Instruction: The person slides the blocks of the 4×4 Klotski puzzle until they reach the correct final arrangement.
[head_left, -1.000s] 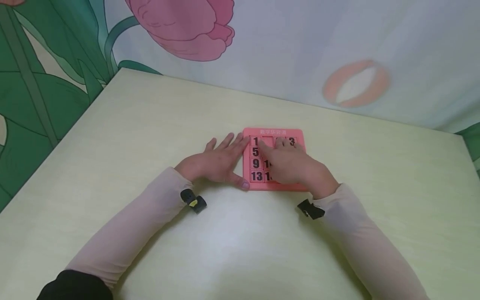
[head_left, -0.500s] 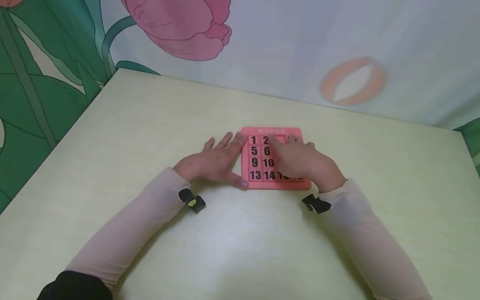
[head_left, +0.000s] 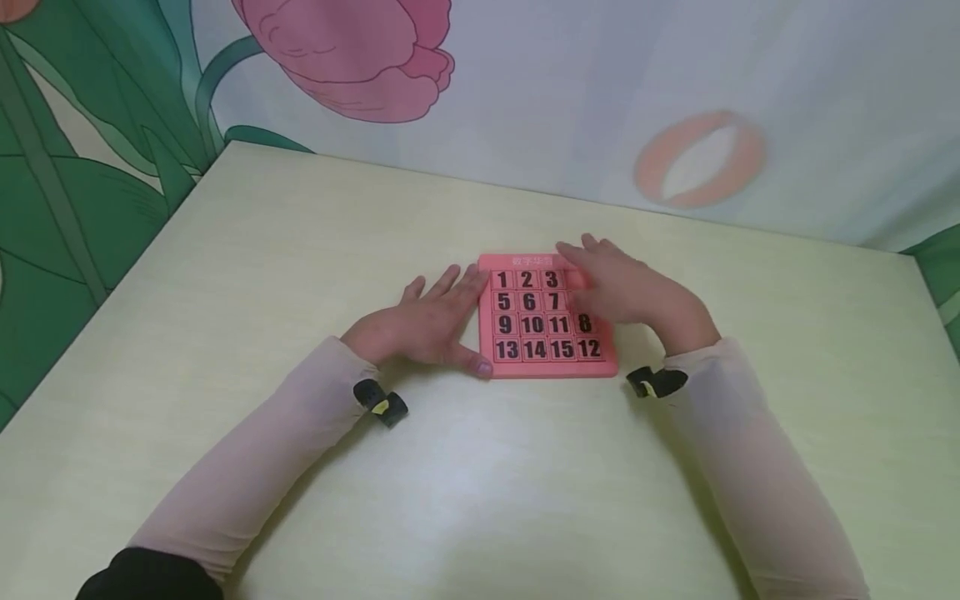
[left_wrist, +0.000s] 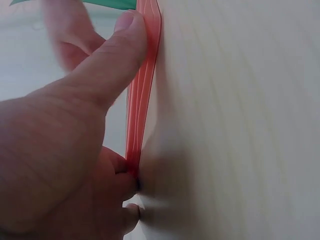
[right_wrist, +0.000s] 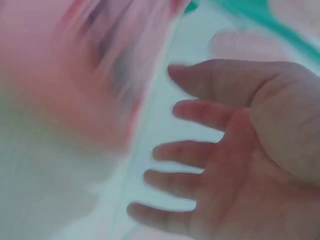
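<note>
A pink sliding number puzzle (head_left: 551, 369) lies flat on the table, with black numbers on its tiles. Its top row reads 1, 2, 3 from the left; 8 and 12 stand at the right of the lower two rows. My left hand (head_left: 423, 329) spreads its fingers along the puzzle's left side, with the thumb (left_wrist: 117, 62) against the edge near the lower corner. Over the upper right corner hovers my right hand (head_left: 630, 287), fingers extended, hiding the right ends of the top two rows. In the right wrist view the puzzle (right_wrist: 55, 75) is blurred beside the spread fingers.
The pale table (head_left: 465, 492) extends around the puzzle on all sides. Behind it hangs a light curtain (head_left: 555, 92) printed with a pink flower and green leaves. Small black cameras (head_left: 382, 402) are strapped at both wrists.
Tiles 2 and 3 have slid left along the top row under my right hand. That hand has since moved right and away from the numbers, its fingers straightening. My left hand stays in place.
</note>
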